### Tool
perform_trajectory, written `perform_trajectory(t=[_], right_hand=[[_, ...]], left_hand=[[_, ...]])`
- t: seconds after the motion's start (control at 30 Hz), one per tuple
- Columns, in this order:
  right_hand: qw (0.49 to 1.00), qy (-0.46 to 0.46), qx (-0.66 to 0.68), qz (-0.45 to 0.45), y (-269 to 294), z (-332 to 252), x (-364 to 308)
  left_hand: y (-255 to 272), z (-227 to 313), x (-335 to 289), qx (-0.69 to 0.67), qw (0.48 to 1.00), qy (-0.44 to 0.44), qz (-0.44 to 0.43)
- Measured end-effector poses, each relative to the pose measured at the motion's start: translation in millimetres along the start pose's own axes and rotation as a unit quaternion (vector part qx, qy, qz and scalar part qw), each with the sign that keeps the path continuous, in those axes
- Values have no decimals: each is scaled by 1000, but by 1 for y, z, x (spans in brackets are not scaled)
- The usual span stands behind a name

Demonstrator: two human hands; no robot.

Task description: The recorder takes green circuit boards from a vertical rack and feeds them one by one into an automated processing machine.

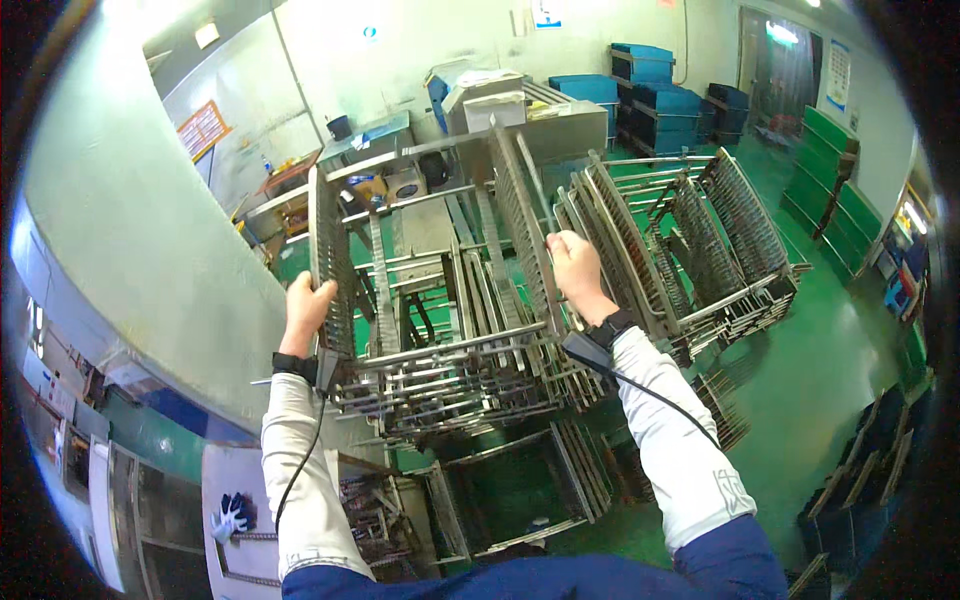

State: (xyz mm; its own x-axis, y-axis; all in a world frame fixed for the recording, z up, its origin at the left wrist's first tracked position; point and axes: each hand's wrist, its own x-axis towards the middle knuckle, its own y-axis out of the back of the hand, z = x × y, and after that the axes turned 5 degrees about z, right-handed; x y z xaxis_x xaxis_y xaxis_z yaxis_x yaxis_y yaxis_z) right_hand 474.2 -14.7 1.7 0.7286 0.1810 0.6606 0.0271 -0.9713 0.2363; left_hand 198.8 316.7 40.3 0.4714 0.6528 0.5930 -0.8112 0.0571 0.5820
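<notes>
A metal rack frame [520,230] with toothed side panels is held up in front of me, between my two hands. My left hand [308,308] is closed on the edge of its left side panel. On the right side, my right hand [577,270] grips the other panel's edge. Beneath the frame lies a pile of similar metal racks [455,395], partly hidden by it; I cannot tell whether the frame touches them. Another stack of toothed racks [715,235] stands just right of my right hand.
A pale wall or pillar [150,250] rises close on my left. Blue crates [665,115] are stacked at the back right, near a green panel [820,190]. An open rack [515,490] sits on the floor nearer me. Dark trays [860,490] stand lower right; gloves [230,518] lie lower left.
</notes>
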Motion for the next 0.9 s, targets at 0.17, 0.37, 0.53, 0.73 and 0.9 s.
perform_trajectory(t=[0.17,0.37,0.53,0.73,0.9], right_hand=[[973,-37,-164,-160,-35,44,2],[982,-54,-154,-94,-46,58,-23],[988,-60,-124,-74,-44,60,-27],[980,-89,-162,-68,-22,80,-19],[965,-78,-213,-129,-20,84,-32]], left_hand=[[-35,-3,10,86,989,60,-103],[-59,-35,-13,73,991,8,-108],[-64,-14,-16,137,986,31,-89],[-44,-40,-5,86,995,-30,-32],[-38,-45,-10,134,991,-21,-22]])
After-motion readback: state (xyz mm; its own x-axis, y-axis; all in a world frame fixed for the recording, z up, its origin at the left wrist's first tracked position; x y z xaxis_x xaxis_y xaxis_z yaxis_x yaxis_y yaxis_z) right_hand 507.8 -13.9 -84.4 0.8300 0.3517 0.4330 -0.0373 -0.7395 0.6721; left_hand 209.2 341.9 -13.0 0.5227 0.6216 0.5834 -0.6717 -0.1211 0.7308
